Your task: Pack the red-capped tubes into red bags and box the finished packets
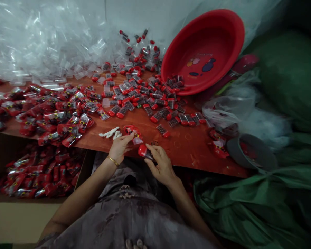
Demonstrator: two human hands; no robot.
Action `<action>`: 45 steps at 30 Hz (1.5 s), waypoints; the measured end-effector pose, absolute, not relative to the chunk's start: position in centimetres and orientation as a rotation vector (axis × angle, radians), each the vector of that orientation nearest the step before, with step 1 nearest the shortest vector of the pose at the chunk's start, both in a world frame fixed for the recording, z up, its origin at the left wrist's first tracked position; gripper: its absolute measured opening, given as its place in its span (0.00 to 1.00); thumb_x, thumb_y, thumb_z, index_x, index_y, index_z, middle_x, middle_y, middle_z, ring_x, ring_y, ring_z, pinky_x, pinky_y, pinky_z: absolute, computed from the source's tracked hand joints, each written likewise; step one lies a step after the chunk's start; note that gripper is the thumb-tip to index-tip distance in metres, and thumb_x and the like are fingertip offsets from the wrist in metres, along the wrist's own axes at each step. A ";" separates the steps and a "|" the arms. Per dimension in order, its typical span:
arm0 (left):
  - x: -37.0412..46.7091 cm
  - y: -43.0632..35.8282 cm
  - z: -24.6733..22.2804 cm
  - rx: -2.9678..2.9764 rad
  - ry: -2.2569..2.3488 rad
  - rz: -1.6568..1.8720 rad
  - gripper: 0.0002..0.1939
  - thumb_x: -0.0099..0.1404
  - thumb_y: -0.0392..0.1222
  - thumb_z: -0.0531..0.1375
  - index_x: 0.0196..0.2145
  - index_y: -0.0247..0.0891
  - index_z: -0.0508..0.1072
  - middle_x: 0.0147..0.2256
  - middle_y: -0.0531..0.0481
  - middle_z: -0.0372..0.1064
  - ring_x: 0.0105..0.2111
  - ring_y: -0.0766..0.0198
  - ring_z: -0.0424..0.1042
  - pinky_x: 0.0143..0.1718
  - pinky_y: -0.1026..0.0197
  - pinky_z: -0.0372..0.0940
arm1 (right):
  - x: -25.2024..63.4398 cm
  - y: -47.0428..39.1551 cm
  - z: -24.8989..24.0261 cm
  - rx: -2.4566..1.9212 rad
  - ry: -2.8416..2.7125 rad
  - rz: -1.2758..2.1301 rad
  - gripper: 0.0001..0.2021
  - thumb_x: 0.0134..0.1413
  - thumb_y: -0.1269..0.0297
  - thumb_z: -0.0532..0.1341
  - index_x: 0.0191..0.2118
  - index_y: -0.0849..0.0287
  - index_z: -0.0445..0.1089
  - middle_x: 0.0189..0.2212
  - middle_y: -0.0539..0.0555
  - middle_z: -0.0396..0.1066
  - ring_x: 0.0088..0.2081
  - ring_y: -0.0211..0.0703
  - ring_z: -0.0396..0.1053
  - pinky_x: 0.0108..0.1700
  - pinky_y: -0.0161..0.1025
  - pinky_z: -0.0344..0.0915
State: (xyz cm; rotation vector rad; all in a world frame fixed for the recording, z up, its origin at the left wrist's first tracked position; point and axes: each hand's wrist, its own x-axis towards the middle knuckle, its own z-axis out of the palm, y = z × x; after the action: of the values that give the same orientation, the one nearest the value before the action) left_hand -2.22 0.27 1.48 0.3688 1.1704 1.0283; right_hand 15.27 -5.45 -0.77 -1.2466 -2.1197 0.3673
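At the table's front edge, my left hand (121, 147) pinches a red printed plastic pouch (134, 133) between thumb and fingers. My right hand (160, 164) is closed on a small red-capped container (145, 152), clear with dark contents. The container's red end points at the pouch's lower end; whether the two touch, I cannot tell. White strips (110, 133) lie on the wood just beyond my left hand. Another red-capped container (162, 130) rests on the table beyond my right hand.
Red-capped containers (134, 88) are heaped mid-table before a tilted red basin (202, 45). Filled red packets (49, 110) pile up at left, above a cardboard box (28, 216) of more. Clear plastic covers (41, 38) fill the back. A grey bowl (251, 152) stands at right.
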 end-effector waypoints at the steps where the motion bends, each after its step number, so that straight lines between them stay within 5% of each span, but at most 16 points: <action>1: -2.2 0.2 1.6 0.376 1.162 1.030 0.22 0.33 0.51 0.72 0.22 0.34 0.73 0.23 0.50 0.71 0.24 0.65 0.70 0.28 0.62 0.66 | 15.1 -5.5 -0.8 -1.240 -2.111 0.370 0.24 0.60 0.63 0.54 0.61 0.53 0.54 0.43 0.58 0.64 0.44 0.46 0.65 0.44 0.44 0.68; 22: -2.4 -0.7 1.0 0.641 1.228 0.989 0.19 0.39 0.53 0.70 0.22 0.34 0.77 0.23 0.49 0.72 0.23 0.68 0.67 0.24 0.67 0.61 | 14.0 -5.4 -2.4 -1.338 -1.892 0.416 0.21 0.57 0.63 0.57 0.57 0.54 0.60 0.44 0.59 0.64 0.46 0.47 0.67 0.48 0.46 0.67; 40: 0.2 -1.9 0.1 0.439 0.923 1.097 0.20 0.41 0.48 0.71 0.31 0.34 0.77 0.31 0.49 0.76 0.31 0.65 0.72 0.39 0.63 0.66 | 11.4 -3.8 -1.5 -1.400 -1.675 0.353 0.19 0.57 0.64 0.55 0.54 0.58 0.61 0.43 0.61 0.65 0.44 0.49 0.66 0.46 0.48 0.67; 45: 0.0 -1.4 0.9 0.423 0.951 1.137 0.18 0.44 0.50 0.70 0.28 0.33 0.75 0.26 0.50 0.74 0.29 0.63 0.72 0.37 0.61 0.66 | 10.7 -3.7 -1.8 -1.300 -1.695 0.514 0.20 0.56 0.63 0.57 0.55 0.56 0.60 0.46 0.60 0.66 0.48 0.48 0.66 0.50 0.48 0.65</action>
State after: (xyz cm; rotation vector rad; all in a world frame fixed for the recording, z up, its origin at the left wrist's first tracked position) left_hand 0.01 -1.43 0.90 0.4230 0.9510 1.1369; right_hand 10.65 -3.74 -1.80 -1.2998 -1.6949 0.5143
